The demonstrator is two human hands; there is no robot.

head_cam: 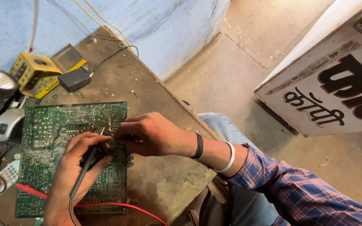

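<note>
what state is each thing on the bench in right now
circuit board: flat on the bench, solder side up
black probe: held in the left hand, tip on the board
right hand: fingers resting on the board
red probe: lying loose across the board
yellow meter: lying tilted by the wall
black adapter: lying flat, cable attached

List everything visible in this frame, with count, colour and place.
Green printed circuit board: one, green, flat on the bench.
Black test probe: one, black, in the left hand, tip on the board.
Red test lead: one, red, across the board's lower part.
Yellow multimeter: one, yellow, upper left by the wall.
Small black box: one, black, beside the multimeter.
Worn wooden bench: one, brown.
White painted signboard: one, right, on the floor.
Left hand: holds the probe.
Right hand: fingertips on the board.
</note>
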